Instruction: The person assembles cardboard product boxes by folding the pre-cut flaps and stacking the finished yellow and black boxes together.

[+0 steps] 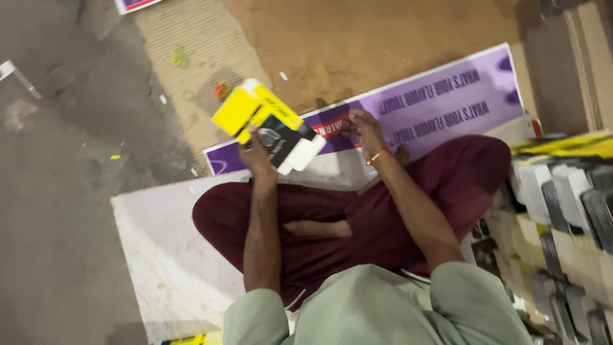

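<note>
Left hand (258, 156) grips a half-folded yellow-black carton (268, 124), flaps loose; right hand (363, 128) empty, fingers curled, on the purple banner (447, 102); flat blanks (562, 191) stacked right, many unfolded

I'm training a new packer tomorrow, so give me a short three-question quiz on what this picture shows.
1. True or false: the left hand holds a yellow and black carton.
2. The right hand rests on: A) the purple banner B) a cup C) a broom.
3. Fill in: stacked cartons lie to the person's ____.

Key: 1 true; 2 A; 3 right.
</note>
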